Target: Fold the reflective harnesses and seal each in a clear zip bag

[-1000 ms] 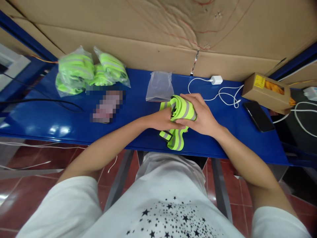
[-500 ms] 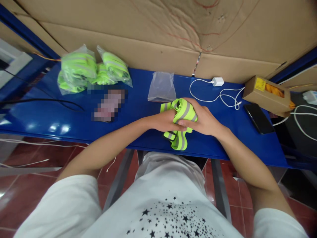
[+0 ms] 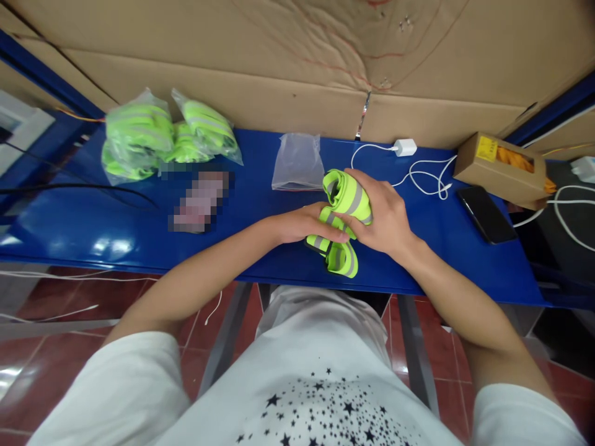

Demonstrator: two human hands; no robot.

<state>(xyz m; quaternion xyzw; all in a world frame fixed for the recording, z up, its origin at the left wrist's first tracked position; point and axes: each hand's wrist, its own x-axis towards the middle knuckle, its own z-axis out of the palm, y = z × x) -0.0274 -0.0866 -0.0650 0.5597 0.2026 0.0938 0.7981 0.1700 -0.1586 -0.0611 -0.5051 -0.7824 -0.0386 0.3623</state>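
A neon yellow-green reflective strap (image 3: 357, 201) with grey stripes is partly rolled up above the front of the blue table. My right hand (image 3: 388, 214) is closed around the roll from the right, fingers over its far side. From the left, my left hand (image 3: 311, 225) grips the strap lower down, its thumb lying along the band. A loose loop and a dark buckle (image 3: 318, 248) hang below my left hand. Some fingers of both hands are hidden behind the strap. Just beyond lies a clear plastic bag (image 3: 298, 162), flat on the table.
Bagged neon straps (image 3: 139, 133) are piled at the back left of the blue table (image 3: 260, 248), near a blurred-out item (image 3: 199, 201). Toward the right are a white charger (image 3: 405, 147) with its cable, a black phone (image 3: 486, 214) and a cardboard box (image 3: 502, 167). A cardboard wall (image 3: 209, 68) stands behind.
My left hand has drawn out from behind the roll and now shows at its lower left. My right hand has tilted the roll, so its coiled end faces up and left.
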